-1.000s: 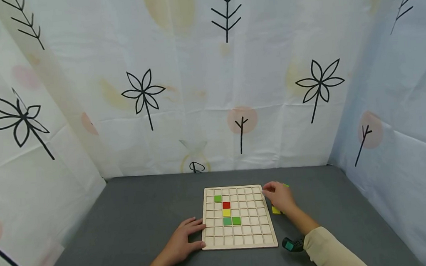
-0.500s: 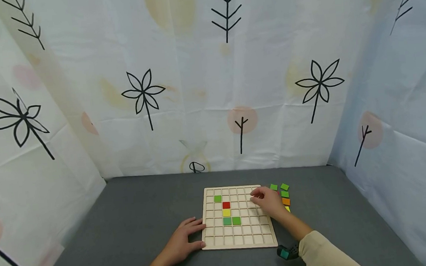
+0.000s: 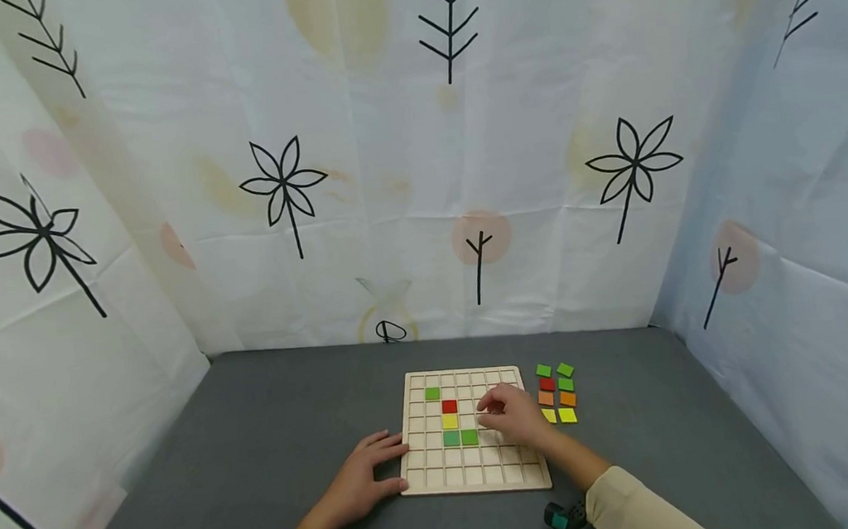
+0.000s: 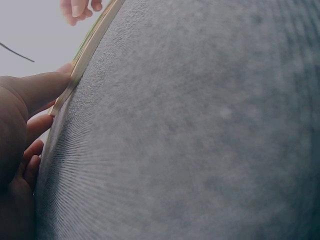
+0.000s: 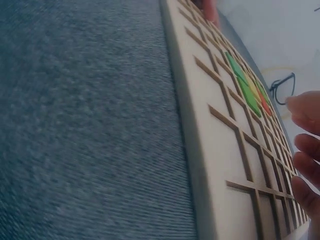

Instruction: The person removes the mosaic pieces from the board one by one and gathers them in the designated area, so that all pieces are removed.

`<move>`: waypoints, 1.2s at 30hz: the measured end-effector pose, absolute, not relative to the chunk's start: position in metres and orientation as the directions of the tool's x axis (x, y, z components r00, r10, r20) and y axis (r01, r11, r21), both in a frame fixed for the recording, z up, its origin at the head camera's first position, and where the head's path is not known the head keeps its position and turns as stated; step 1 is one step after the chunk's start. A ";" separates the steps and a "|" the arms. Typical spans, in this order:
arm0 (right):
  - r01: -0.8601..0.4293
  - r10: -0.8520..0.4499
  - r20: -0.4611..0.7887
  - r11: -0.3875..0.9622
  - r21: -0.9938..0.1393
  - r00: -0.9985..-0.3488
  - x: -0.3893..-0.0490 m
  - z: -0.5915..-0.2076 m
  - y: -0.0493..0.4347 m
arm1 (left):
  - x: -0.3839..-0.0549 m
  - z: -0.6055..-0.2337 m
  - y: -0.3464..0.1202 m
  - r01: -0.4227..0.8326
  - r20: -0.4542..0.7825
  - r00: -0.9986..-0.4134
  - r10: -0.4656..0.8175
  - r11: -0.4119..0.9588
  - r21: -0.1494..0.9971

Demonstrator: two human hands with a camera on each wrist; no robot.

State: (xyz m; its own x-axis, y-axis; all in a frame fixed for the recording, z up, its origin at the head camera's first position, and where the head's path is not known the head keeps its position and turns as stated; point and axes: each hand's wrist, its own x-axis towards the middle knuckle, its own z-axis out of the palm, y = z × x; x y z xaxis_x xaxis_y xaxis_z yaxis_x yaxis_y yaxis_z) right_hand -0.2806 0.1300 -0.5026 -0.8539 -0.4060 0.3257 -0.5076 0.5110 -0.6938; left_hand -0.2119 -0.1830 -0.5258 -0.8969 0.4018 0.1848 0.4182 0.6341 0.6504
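Note:
A pale wooden grid board (image 3: 435, 459) lies on the grey table. In its cells sit a red tile (image 3: 449, 407), a yellow tile (image 3: 450, 421) and several green tiles (image 3: 470, 438). My left hand (image 3: 362, 483) rests at the board's left edge, fingers and thumb spread and touching the rim. Over the right half of the board hovers my right hand (image 3: 514, 415), its fingers bent and the thumb near the index finger. Whether a tile is between those fingertips cannot be made out. In the right wrist view, its fingers (image 5: 306, 145) show at the right border.
Right of the board, loose tiles lie in two columns, among them a red tile (image 3: 546, 384), an orange tile (image 3: 567, 398), a yellow tile (image 3: 567, 415) and a green tile (image 3: 565, 384). A black wrist device (image 3: 566, 517) sits by the right sleeve. Patterned cloth (image 3: 387, 176) encloses the table.
My right hand has moved left and toward me, from the board's upper right corner to over its right half, uncovering the loose tiles. The left hand and the tiles on the board stay put.

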 end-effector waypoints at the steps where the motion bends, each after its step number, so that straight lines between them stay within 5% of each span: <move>1: -0.526 -0.429 0.330 0.502 -0.687 -0.841 -0.280 -0.503 0.129 | -0.212 -0.526 -0.183 0.421 0.188 -0.896 0.401 0.636 0.647; 10: -0.536 -0.539 0.231 0.520 -0.665 -0.810 -0.278 -0.505 0.120 | -0.213 -0.526 -0.183 0.422 0.197 -0.897 0.396 0.634 0.649; 36: -0.515 -0.597 0.086 0.600 -0.611 -0.798 -0.279 -0.490 0.110 | -0.212 -0.525 -0.182 0.396 0.162 -0.906 0.391 0.645 0.654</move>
State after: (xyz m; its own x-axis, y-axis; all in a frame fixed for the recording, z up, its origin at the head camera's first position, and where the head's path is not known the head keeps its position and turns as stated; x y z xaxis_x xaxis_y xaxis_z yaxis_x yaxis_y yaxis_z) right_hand -0.2793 0.1097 -0.4904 -0.7978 -0.5967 0.0865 -0.5154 0.6004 -0.6114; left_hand -0.2122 -0.1819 -0.5254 -0.9058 0.3915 0.1623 0.3959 0.6449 0.6538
